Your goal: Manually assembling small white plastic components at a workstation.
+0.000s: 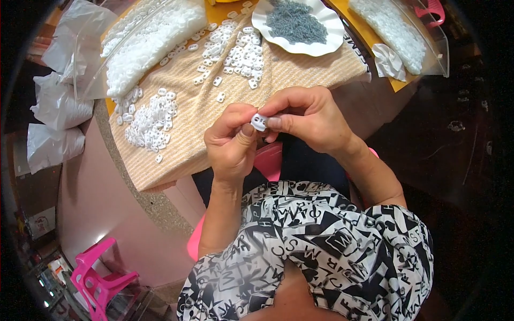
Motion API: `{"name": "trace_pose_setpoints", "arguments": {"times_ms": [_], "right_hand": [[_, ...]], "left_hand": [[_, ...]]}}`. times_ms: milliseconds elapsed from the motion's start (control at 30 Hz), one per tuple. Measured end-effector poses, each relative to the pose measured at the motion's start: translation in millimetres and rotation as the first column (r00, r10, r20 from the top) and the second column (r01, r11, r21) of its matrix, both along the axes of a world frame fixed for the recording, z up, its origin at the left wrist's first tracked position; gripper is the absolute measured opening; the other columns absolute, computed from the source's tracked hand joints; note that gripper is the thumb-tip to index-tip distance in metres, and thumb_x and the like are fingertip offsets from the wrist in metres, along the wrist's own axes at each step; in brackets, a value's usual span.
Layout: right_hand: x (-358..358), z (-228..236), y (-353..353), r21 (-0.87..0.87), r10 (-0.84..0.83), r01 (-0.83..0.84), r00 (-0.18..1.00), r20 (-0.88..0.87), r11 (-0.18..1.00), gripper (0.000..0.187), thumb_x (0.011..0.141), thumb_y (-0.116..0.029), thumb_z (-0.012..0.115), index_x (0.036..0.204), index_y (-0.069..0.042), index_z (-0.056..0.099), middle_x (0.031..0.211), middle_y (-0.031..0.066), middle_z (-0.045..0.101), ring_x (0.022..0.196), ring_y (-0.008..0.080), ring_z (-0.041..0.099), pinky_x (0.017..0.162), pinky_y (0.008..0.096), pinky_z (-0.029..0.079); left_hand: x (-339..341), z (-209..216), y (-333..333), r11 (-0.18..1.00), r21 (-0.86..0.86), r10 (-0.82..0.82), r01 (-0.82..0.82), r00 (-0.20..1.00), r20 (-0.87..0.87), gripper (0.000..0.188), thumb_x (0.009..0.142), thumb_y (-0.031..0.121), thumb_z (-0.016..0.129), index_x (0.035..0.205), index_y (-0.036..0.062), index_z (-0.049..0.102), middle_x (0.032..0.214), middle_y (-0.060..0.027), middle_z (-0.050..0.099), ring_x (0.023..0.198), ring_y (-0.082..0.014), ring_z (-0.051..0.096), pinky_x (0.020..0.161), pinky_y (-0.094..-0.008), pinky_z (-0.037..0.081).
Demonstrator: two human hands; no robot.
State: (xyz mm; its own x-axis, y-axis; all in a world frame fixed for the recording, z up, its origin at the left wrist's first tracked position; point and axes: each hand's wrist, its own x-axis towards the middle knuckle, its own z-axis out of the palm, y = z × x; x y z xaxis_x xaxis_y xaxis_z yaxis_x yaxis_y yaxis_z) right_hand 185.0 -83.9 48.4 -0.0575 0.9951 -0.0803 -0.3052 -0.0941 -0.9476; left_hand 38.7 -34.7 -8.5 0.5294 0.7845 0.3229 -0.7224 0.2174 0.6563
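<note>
Above my lap, near the table's front edge, my left hand point(233, 142) and my right hand point(316, 120) meet around a small white plastic piece point(259, 122). It has dark openings in its face and resembles a cord lock. Both hands are closed, with fingertips and thumbs pinching it from either side. On the striped cloth point(187, 144) beyond lie loose white two-holed pieces point(245, 59), with another heap of small white parts point(151, 124) to the left. A white wavy-rimmed plate point(334, 40) holds a pile of thin grey pieces point(297, 22) that look like small springs.
Clear bags of white parts stand at the far left point(155, 48) and far right point(391, 32), the right one beside a crumpled white paper point(388, 62). White plastic sacks point(56, 147) are left of the table. A pink stool point(99, 275) stands at lower left.
</note>
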Motion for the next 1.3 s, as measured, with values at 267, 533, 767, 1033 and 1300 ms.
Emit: {"name": "trace_pose_setpoints", "arguments": {"times_ms": [267, 533, 767, 1033, 1300], "right_hand": [[1.6, -4.1, 8.4, -0.028, -0.035, 0.035, 0.999, -0.008, 0.999, 0.014, 0.079, 0.002, 0.056, 0.092, 0.006, 0.057, 0.08, 0.0115, 0.061, 0.067, 0.0144, 0.059, 0.061, 0.0233, 0.05], [2.4, -10.2, 5.9, -0.113, -0.104, 0.096, 0.993, -0.062, 0.989, 0.017, 0.077, -0.005, 0.06, 0.09, 0.005, 0.056, 0.078, 0.0102, 0.06, 0.067, 0.0144, 0.058, 0.058, 0.0236, 0.049], [-5.9, -12.1, 11.5, -0.075, -0.161, 0.154, 0.981, -0.106, 0.985, 0.015, 0.076, -0.004, 0.059, 0.09, 0.003, 0.057, 0.074, 0.006, 0.06, 0.058, 0.0092, 0.055, 0.05, 0.0194, 0.046], [-4.9, -12.0, 11.3, -0.069, -0.115, 0.11, 0.99, -0.081, 0.992, 0.018, 0.077, -0.002, 0.059, 0.092, 0.006, 0.055, 0.079, 0.0111, 0.06, 0.067, 0.0141, 0.057, 0.059, 0.0234, 0.047], [-5.1, -12.6, 7.1, -0.08, -0.085, 0.079, 0.993, -0.079, 0.994, 0.014, 0.076, 0.001, 0.058, 0.09, 0.005, 0.058, 0.078, 0.0099, 0.06, 0.064, 0.0134, 0.057, 0.057, 0.0224, 0.048]], "left_hand": [[-0.4, -3.6, 5.9, 0.996, -0.086, 0.007, -0.013, 0.998, -0.07, 0.02, 0.085, 0.008, 0.05, 0.102, -0.0021, 0.055, 0.098, -0.0132, 0.054, 0.086, -0.0202, 0.055, 0.069, -0.0315, 0.049], [-0.7, -0.7, 0.0, 0.972, -0.235, -0.021, 0.002, 0.997, -0.079, 0.026, 0.085, 0.009, 0.05, 0.105, -0.0077, 0.051, 0.091, -0.0119, 0.055, 0.08, -0.0186, 0.054, 0.071, -0.0285, 0.045], [-5.0, 1.6, 3.9, 0.985, -0.168, 0.015, -0.027, 0.997, -0.074, 0.024, 0.081, 0.002, 0.055, 0.104, -0.0055, 0.053, 0.09, -0.0096, 0.056, 0.077, -0.015, 0.055, 0.069, -0.0251, 0.045], [-2.8, 0.2, 6.1, 0.975, -0.223, 0.005, -0.014, 0.999, -0.04, 0.022, 0.082, 0.002, 0.053, 0.103, -0.0058, 0.053, 0.09, -0.0094, 0.055, 0.077, -0.0146, 0.055, 0.069, -0.0248, 0.046], [-0.8, -5.8, 6.2, 0.983, -0.181, 0.017, -0.025, 0.999, -0.046, 0.014, 0.08, 0.003, 0.057, 0.093, -0.001, 0.059, 0.088, -0.0076, 0.053, 0.074, -0.0132, 0.052, 0.064, -0.0216, 0.043]]}}
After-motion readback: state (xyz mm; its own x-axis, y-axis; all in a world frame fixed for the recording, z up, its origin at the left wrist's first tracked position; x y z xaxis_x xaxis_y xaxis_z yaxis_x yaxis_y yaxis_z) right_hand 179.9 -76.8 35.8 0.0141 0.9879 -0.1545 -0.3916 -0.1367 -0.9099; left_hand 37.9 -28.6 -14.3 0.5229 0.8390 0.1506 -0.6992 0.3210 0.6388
